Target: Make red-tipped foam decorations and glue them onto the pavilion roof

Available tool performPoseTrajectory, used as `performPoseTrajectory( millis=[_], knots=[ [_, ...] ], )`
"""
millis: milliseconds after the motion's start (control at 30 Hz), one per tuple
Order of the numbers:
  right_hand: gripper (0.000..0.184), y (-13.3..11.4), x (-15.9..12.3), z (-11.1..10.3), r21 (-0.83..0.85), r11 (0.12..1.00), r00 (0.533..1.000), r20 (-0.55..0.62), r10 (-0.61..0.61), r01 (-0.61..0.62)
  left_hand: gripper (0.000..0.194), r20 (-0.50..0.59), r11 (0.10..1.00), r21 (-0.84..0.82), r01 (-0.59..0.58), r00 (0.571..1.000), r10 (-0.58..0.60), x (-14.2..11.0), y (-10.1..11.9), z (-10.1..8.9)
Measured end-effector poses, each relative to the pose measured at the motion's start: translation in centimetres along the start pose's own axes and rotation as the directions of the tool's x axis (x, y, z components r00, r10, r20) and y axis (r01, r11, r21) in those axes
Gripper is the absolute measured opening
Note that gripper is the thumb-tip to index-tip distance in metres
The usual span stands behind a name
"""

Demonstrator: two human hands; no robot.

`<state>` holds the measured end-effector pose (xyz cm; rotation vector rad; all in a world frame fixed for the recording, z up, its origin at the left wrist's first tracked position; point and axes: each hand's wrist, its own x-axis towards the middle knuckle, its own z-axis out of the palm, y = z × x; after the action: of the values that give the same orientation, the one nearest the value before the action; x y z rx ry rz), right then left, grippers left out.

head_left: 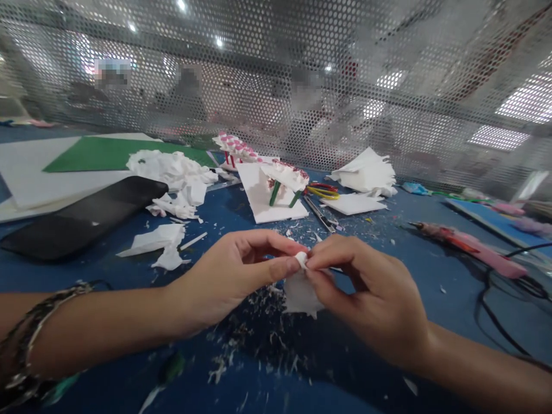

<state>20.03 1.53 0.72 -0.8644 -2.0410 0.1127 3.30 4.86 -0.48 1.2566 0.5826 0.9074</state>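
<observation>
My left hand (241,270) and my right hand (375,299) meet in the middle of the view, just above the blue table. Thumb and fingers of both pinch a small piece of white tissue paper (302,259), its top rounded like a little ball. A thin white sheet (302,296) shows below the fingertips; whether it belongs to the pinched piece I cannot tell. White paper scraps (263,322) litter the tabletop (345,368) beneath. Behind the hands, a small model with green legs (284,181) stands on a white board (259,210).
Scissors (323,191) and a craft knife (319,213) lie behind my hands. A pink glue gun (478,250) with a black cord rests right. At left are a black case (86,215), crumpled tissue (172,169) and green card (103,152). A perforated metal screen (259,86) borders the back.
</observation>
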Motion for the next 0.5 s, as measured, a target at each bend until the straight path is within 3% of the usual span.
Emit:
performPoseTrajectory(
  millis=[367, 500],
  knots=[
    [0.012, 0.0, 0.0, 0.4, -0.074, 0.997, 0.996, 0.090, 0.019, -0.013, 0.005, 0.018, 0.985, 0.167, -0.034, 0.999, 0.031, -0.2, -0.6, -1.0],
    [0.012, -0.2, 0.2, 0.1, -0.101, 0.994, 0.993, 0.106, 0.058, -0.047, 0.006, 0.060, 0.992, 0.124, 0.004, 0.998, -0.011, -0.1, -0.7, -1.2]
  ],
)
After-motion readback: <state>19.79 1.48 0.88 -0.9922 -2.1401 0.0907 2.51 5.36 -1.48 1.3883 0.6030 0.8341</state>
